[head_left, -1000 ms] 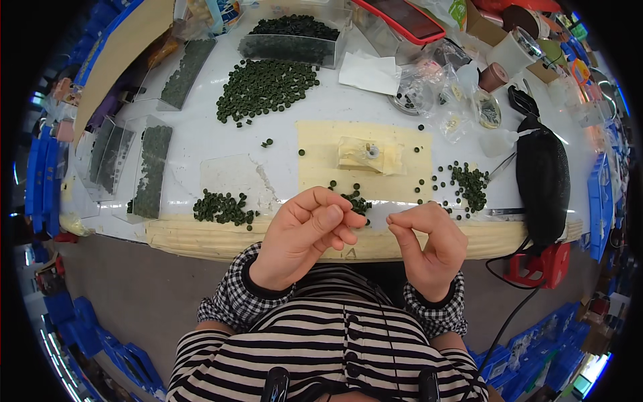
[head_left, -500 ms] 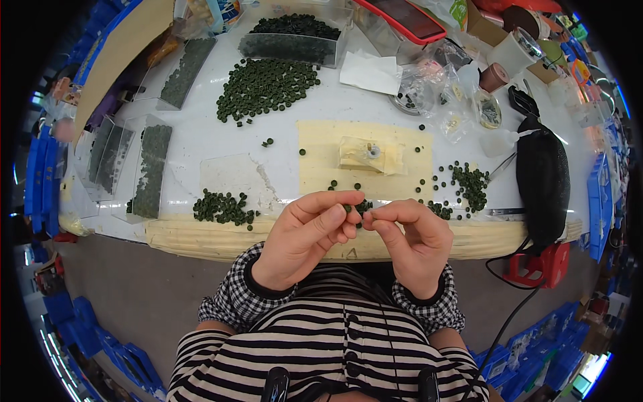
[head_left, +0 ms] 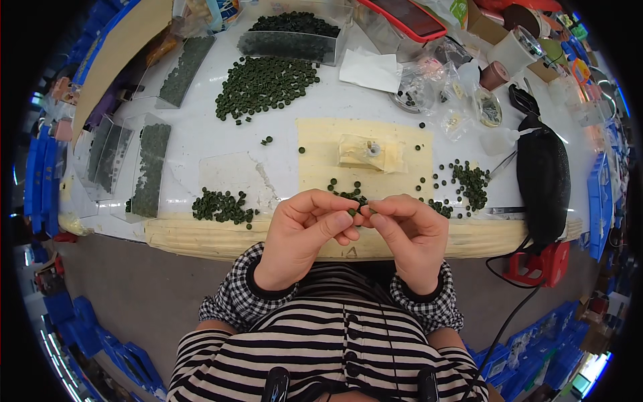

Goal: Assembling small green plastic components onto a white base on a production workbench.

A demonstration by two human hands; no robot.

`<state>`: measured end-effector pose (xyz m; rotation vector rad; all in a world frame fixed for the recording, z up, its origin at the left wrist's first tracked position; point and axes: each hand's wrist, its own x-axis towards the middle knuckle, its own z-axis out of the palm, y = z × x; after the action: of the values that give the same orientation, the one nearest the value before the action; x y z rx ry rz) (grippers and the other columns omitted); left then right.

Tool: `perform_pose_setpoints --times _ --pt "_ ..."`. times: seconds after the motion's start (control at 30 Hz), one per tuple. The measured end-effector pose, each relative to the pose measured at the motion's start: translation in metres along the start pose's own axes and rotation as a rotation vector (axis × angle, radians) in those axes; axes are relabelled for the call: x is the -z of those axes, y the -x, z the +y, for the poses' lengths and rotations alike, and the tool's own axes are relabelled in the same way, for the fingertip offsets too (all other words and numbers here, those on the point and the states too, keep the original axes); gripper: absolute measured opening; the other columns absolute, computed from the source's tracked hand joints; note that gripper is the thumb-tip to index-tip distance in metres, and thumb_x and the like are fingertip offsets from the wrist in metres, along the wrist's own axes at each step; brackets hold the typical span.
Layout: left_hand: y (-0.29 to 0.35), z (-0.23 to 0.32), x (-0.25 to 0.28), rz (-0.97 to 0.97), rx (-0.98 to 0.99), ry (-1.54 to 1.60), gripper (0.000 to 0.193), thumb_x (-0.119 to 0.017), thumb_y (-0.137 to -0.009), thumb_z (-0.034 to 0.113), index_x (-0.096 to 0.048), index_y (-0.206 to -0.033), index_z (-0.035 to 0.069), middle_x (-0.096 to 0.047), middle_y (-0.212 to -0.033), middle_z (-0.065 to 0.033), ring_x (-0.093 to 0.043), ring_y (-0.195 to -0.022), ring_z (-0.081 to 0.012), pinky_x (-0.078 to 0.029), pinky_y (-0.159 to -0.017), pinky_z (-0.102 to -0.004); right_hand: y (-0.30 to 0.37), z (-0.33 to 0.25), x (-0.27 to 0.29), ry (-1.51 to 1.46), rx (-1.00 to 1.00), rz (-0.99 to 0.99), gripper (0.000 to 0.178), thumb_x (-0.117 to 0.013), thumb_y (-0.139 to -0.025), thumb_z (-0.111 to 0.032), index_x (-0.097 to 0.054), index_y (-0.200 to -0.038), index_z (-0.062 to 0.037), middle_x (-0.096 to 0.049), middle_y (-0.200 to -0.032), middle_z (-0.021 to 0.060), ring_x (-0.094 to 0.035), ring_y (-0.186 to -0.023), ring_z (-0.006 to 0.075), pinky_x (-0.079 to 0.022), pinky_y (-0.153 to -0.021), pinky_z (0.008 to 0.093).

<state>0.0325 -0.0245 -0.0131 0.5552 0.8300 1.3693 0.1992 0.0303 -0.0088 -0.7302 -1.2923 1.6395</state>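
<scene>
Green piece (head_left: 351, 212) in left hand (head_left: 295, 231)

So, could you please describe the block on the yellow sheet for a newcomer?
On the white table, find the flat pale-yellow sheet. The pale block sits near its middle. Its boxy bulk sets it apart from the small round green pieces nearby.

Wears a black-and-cream horizontally striped shirt (head_left: 268, 348), fastened with dark buttons (head_left: 352, 357) along the center front. Carries a black-and-white gingham left sleeve cover (head_left: 231, 293) and matching right sleeve cover (head_left: 432, 313), each ending in a plain black wrist cuff. Exposes a bare left hand (head_left: 291, 238) and bare right hand (head_left: 420, 244) beyond the cuffs. Routes a thin black cable (head_left: 390, 328) down the shirt, right of the buttons. Includes black, round-ended fittings (head_left: 275, 384) at the near edge, one left, one right.
</scene>
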Motion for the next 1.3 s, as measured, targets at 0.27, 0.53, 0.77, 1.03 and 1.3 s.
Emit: perform_pose_setpoints --times 0.27,0.53,0.77,1.03,1.3 --pt "0.002 -0.001 -0.005 0.014 -0.104 -0.149 0.015 -0.062 -0.088 -0.001 -0.064 -0.102 -0.006 -0.069 -0.091 -0.0132 -0.068 -0.078 -0.0145 -0.056 -0.069 -0.0232 0.0 0.009 0.002 -0.098 -0.033 -0.035 0.013 -0.065 -0.083 0.007 -0.065 -0.096 0.0033 -0.061 -0.093 0.0081 -0.06 -0.084 0.0135 -0.048 -0.076 0.0253" --pt "0.003 -0.001 -0.006 0.025 -0.165 -0.215 0.015 -0.062 -0.088 -0.002 -0.065 -0.102 -0.007 -0.069 -0.086 -0.0116 -0.067 -0.077 -0.0134 -0.056 -0.068 -0.0224 0.001 0.01 -0.001 0.091 0.076 0.006 0.014 -0.068 -0.078 0.008 -0.067 -0.09 0.002 -0.063 -0.09 0.0088 -0.06 -0.081 0.0143 -0.048 -0.075 0.0261" --pt "0.003 0.002 -0.007 0.046 -0.125 -0.232 0.014 -0.062 -0.088 -0.001 -0.065 -0.101 -0.006 -0.069 -0.086 -0.0118 -0.067 -0.076 -0.0128 -0.056 -0.068 -0.022 0.002 0.01 -0.004 0.32 0.268 0.04 0.019 -0.07 -0.074 0.01 -0.069 -0.09 0.0009 -0.065 -0.088 0.0095 -0.062 -0.079 0.0159 -0.049 -0.07 0.0258" --pt "0.002 0.003 -0.007 0.059 -0.161 -0.28 0.014 -0.063 -0.087 -0.002 -0.066 -0.101 -0.006 -0.069 -0.088 -0.0117 -0.067 -0.077 -0.0132 -0.055 -0.067 -0.0215 0.001 0.01 -0.004 0.502 0.457 -0.029 0.029 -0.07 -0.072 0.012 -0.071 -0.098 -0.0006 -0.065 -0.09 0.01 -0.063 -0.078 0.0171 -0.05 -0.066 0.0237" --pt "0.0 0.003 -0.01 0.02 -0.46 -0.639 0.019 -0.068 -0.08 -0.006 -0.068 -0.099 -0.003 -0.067 -0.084 -0.0118 -0.065 -0.074 -0.0138 -0.053 -0.067 -0.0219 0.005 0.01 0.002 0.319 0.321 -0.015 0.028 -0.069 -0.076 0.009 -0.071 -0.102 -0.0019 -0.064 -0.098 0.0101 -0.063 -0.084 0.0155 -0.052 -0.07 0.0233"
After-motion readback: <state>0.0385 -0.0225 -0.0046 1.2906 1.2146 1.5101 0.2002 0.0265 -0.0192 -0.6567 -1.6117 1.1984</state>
